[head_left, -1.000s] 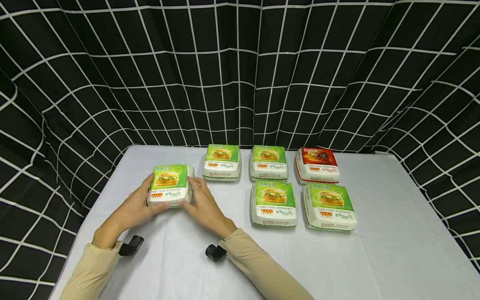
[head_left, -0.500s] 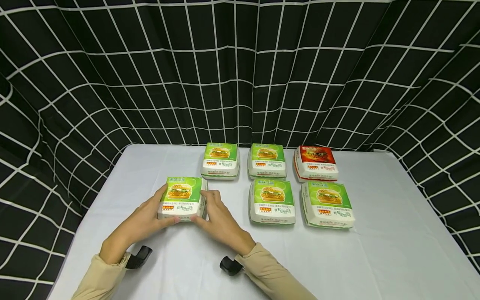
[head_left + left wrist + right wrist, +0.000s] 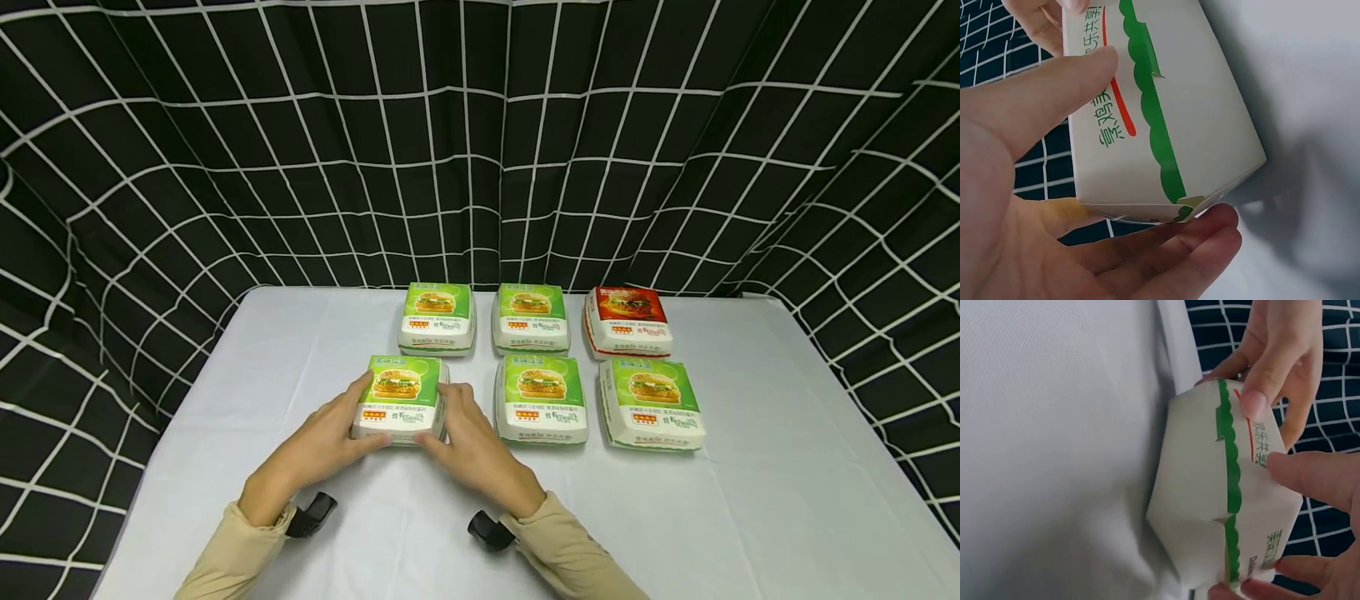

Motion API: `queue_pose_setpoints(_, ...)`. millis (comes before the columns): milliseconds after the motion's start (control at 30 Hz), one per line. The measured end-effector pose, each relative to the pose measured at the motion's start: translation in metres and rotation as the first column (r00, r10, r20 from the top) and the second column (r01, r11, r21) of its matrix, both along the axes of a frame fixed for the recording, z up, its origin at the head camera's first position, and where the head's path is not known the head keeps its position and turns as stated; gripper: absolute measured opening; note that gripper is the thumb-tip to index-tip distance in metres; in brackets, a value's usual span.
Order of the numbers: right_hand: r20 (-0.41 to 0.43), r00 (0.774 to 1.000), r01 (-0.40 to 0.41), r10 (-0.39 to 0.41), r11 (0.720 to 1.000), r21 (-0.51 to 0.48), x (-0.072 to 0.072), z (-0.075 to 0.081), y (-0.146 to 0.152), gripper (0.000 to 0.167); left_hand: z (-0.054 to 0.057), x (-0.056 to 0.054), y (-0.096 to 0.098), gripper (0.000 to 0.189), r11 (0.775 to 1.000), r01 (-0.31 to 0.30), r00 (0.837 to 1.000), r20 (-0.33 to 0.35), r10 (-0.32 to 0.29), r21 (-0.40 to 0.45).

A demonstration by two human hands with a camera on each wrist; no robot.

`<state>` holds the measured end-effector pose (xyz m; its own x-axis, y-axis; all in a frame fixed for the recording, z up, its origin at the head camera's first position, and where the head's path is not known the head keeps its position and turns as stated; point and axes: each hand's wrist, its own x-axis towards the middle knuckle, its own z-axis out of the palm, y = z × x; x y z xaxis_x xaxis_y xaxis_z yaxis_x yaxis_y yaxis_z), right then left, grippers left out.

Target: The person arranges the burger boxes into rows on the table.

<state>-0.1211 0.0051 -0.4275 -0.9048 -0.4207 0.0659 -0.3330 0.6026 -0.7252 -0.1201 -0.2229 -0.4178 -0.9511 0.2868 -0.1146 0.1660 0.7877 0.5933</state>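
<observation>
Between my two hands is a green and white burger box (image 3: 405, 392) with a burger picture on its lid. My left hand (image 3: 318, 442) grips its left side, thumb on the front face. From the right, my right hand (image 3: 476, 446) holds the opposite side, its thumb also at the front. In the left wrist view the box's front wall (image 3: 1197, 106) shows a scalloped green band, and left-hand fingers curl at its lower corner. The right wrist view shows both thumbs pressing the same box (image 3: 1210, 475), close over the white cloth.
Right of the held box stand two more green burger boxes (image 3: 542, 400) (image 3: 651, 404). Behind, in a back row, are two green boxes (image 3: 437, 318) (image 3: 531, 319) and a red one (image 3: 628, 321). A white cloth covers the table (image 3: 787, 500); a black gridded curtain (image 3: 465, 150) hangs behind.
Both hands have carried the green burger box rightward and nearer to me, from the far left to in front of the back row's left box. The other boxes keep their places.
</observation>
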Motion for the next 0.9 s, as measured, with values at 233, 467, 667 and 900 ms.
queue_pose_setpoints(233, -0.023, 0.998, 0.057, -0.057, 0.998, -0.020, 0.000, 0.001, 0.010, 0.070, -0.003, -0.004, 0.017, 0.094, 1.000, -0.002, 1.000, -0.008, 0.002, -0.004)
queue_pose_setpoints(467, -0.039, 0.995, 0.093, -0.093, 0.996, -0.013, -0.001, 0.000, 0.014, 0.070, -0.004, -0.006, 0.026, 0.091, 1.000, 0.001, 1.000, -0.022, -0.001, -0.002)
queue_pose_setpoints(667, -0.014, 0.995, 0.097, -0.097, 0.995, -0.002, -0.001, 0.002, 0.017, 0.073, -0.004, -0.007, 0.030, 0.091, 1.000, 0.003, 0.999, -0.032, -0.003, -0.008)
queue_pose_setpoints(900, -0.017, 0.997, 0.078, -0.078, 0.997, 0.007, -0.001, 0.004, 0.022, 0.071, -0.001, -0.006, 0.031, 0.090, 1.000, -0.017, 1.000, -0.016, 0.016, -0.023)
